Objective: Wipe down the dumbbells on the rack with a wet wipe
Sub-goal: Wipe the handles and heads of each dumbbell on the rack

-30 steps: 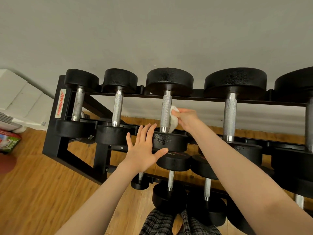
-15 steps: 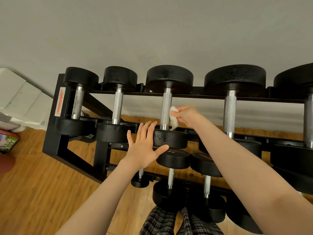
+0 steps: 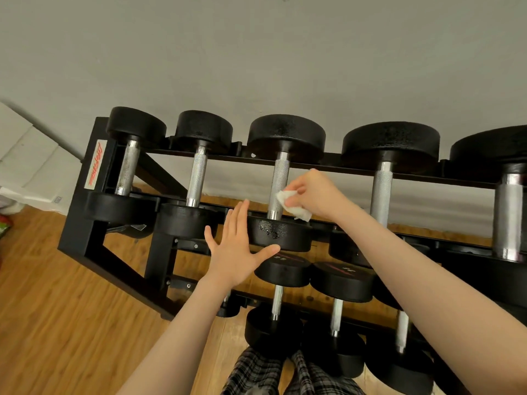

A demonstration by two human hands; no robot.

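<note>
Wiping is on the third dumbbell (image 3: 281,178) from the left on the top row of the rack (image 3: 94,223). Right hand (image 3: 316,192) pinches the wet wipe (image 3: 293,205) between thumb and curled fingers, and the wipe sits against the lower right side of the knurled handle (image 3: 279,183), just above the near head (image 3: 281,233). Left hand (image 3: 238,246) is flat and spread, fingers straight, palm braced on the left side of that near head, thumb running under its lower edge. It looks like a steadying hold, not a grip.

Progress, as a judgement: mid-task, early half.
- The near head of this dumbbell shows a glossy wet patch on top, so it has probably had a pass already.
- The far head (image 3: 286,135) has a slight sheen; can't tell if it's wiped.
- The two dumbbells (image 3: 165,163) to the left sit in place; no way to tell from here if they're done. The leftmost handle looks dull and blotchy.
- The two bigger ones (image 3: 427,172) to the right look dry, likely still to do.
- The lower-row dumbbells (image 3: 313,297) show no wet marks, likely untouched.

Likely left: finish this handle, then work right along the top row, then the lower tier.
</note>
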